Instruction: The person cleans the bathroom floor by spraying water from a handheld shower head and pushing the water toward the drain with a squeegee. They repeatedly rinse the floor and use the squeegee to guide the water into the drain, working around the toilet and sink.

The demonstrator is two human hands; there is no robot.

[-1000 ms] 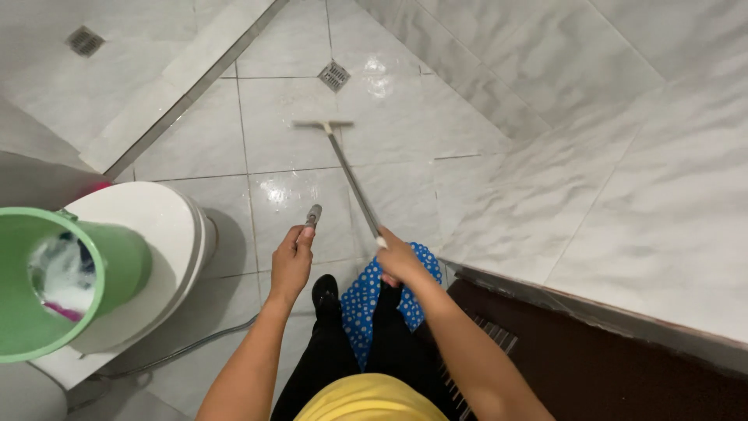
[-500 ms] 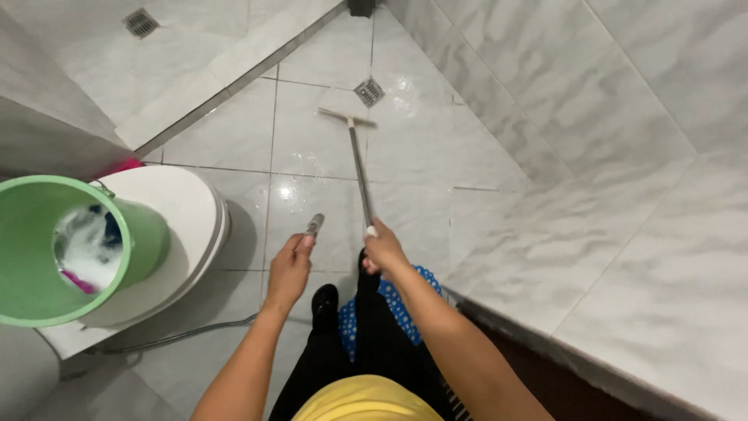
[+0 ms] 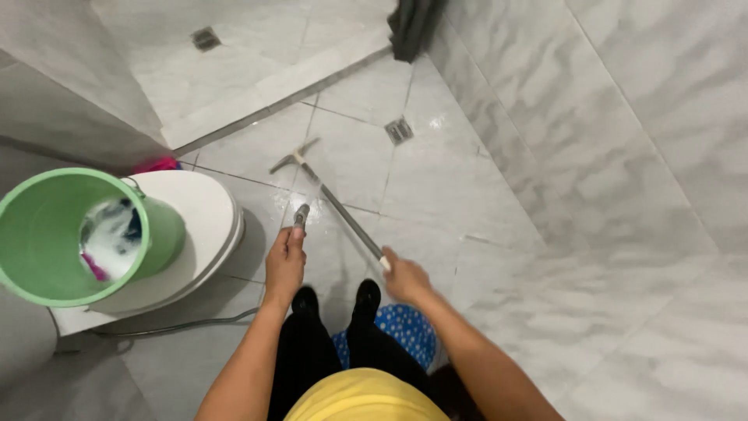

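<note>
My left hand [image 3: 284, 265] grips a small metal spray nozzle [image 3: 300, 216] pointed at the wet floor tiles ahead; its thin grey hose [image 3: 179, 326] trails along the floor to the left. My right hand [image 3: 405, 281] holds the end of a long-handled floor squeegee [image 3: 343, 214]. The squeegee's blade [image 3: 294, 156] rests on the tiles in front of me, turned to the left. I stand on a blue dotted mat [image 3: 405, 327].
A closed white toilet [image 3: 214, 210] at the left carries a green bucket [image 3: 47, 249] with foamy water and cloths inside. Two floor drains [image 3: 399, 129] [image 3: 206, 37] are set in the tiles. A marble-look wall [image 3: 608, 156] rises on the right. A dark object [image 3: 413, 27] hangs at the top.
The view has swung right and tilted. The squeegee blade has moved left and nearer the toilet, its handle now slanting. Both hands keep their grips.
</note>
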